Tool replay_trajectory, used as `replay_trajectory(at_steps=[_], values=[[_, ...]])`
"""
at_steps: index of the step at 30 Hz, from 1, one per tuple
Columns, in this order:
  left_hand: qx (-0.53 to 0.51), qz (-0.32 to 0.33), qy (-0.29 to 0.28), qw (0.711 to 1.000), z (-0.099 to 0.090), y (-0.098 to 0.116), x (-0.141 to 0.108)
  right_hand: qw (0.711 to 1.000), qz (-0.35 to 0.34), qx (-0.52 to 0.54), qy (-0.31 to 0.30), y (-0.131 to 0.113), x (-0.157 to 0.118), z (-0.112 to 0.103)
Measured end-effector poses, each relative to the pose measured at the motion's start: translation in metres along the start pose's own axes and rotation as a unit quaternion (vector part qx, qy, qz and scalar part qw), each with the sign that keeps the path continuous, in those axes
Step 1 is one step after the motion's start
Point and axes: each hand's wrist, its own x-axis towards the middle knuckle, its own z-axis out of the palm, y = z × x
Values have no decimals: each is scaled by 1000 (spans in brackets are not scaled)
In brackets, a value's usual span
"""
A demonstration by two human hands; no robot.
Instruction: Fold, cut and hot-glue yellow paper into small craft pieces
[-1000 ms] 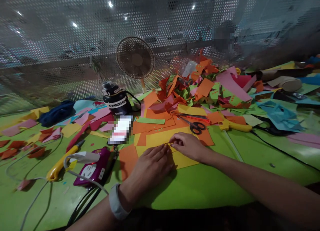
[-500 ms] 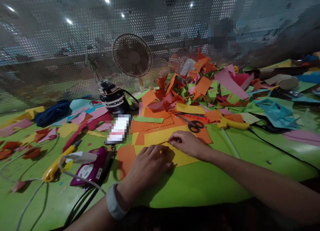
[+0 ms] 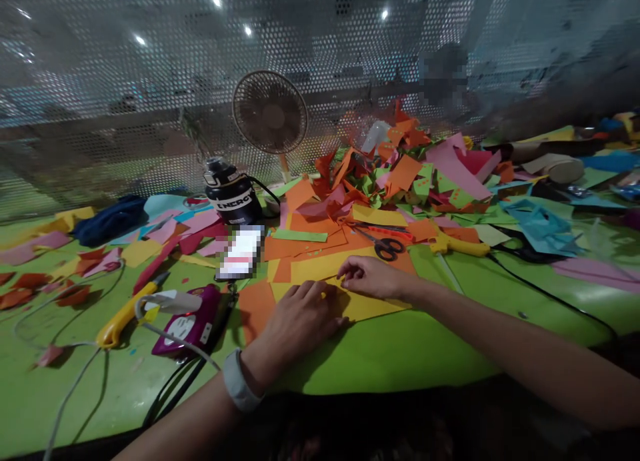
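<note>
Yellow paper lies over orange sheets at the middle of the green table. My left hand, with a grey band at the wrist, rests on the paper, its fingers bent and close together; a small yellow bit shows at them. Just right of it, my right hand is closed in a pinch over the paper, and what is between its fingertips is too small to make out. Black-handled scissors lie behind my right hand. A green strip lies farther back on orange paper.
A purple power socket, a yellow tool and a phone lie left. Behind stand a black bottle and a fan. Paper scraps are heaped at the back. A yellow glue gun lies right.
The view has shifted slightly. Both hands stay over the yellow paper in nearly the same pose, with little visible movement.
</note>
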Motion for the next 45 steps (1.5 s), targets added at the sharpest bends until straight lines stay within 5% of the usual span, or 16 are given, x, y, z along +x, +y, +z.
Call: replay_trajectory(at_steps=[5,10,13,17,22,33,41,43,45], values=[[-8,-18,-1,1000,-1,1,1,998,29,28,-43,-10,4,-8],[-20,-13,8,1000,-2,0,0,1000,17,6,-14,-16,6,-9],[-37,-18,21,999,-1,0,0,997,69,-17,-8,-18,6,-11],[-35,-26,21,999,-2,1,0,980,167,-61,-87,-24,7,-11],[-32,-20,28,999,-2,1,-1,969,212,-59,-113,-34,7,-7],[-28,-1,32,999,-2,-3,-7,960,239,-59,-131,-35,13,-6],[-9,51,19,998,-19,-27,-36,960,236,-61,-138,-27,16,-7],[-36,33,21,999,-29,-30,-37,960,235,-60,-143,-25,18,-7],[-86,-63,24,994,-36,-28,-29,960,231,-55,-148,-24,19,-8]])
